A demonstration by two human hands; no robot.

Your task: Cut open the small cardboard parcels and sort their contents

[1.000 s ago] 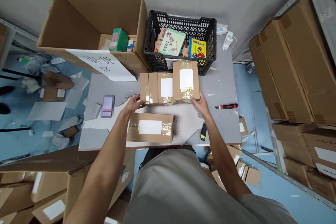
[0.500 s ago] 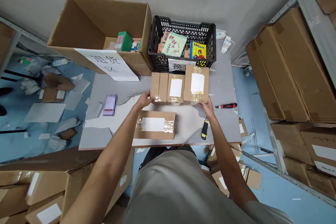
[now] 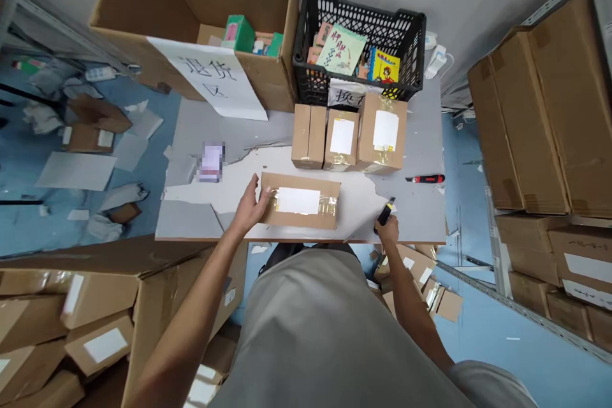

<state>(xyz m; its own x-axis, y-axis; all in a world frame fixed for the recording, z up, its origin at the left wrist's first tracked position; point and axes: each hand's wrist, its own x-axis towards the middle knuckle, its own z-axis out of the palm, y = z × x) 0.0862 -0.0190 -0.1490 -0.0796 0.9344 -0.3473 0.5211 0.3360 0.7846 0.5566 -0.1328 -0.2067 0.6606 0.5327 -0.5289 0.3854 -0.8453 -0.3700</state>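
My left hand (image 3: 250, 208) is at the left end of a long taped carton (image 3: 299, 201) with a white label, near the table's front edge. Its thumb touches the carton and its fingers are stretched out. My right hand (image 3: 388, 229) is closed round a black and yellow utility knife (image 3: 384, 213), right of the carton. Behind stand several smaller cartons side by side, among them a labelled one (image 3: 341, 138) and a taller one (image 3: 382, 132). A red and black utility knife (image 3: 426, 179) lies farther right.
A large open cardboard box (image 3: 282, 86) and a black crate (image 3: 415, 70) with books stand at the back of the table (image 3: 184, 220). A phone-like item (image 3: 211, 162), pixelated, lies left. Stacked cartons (image 3: 530, 134) stand right; a box of parcels (image 3: 153, 293) is lower left.
Both hands have left the row of cartons. My left hand has come to the long carton, and my right hand has taken hold of the black and yellow knife. The view has shifted.
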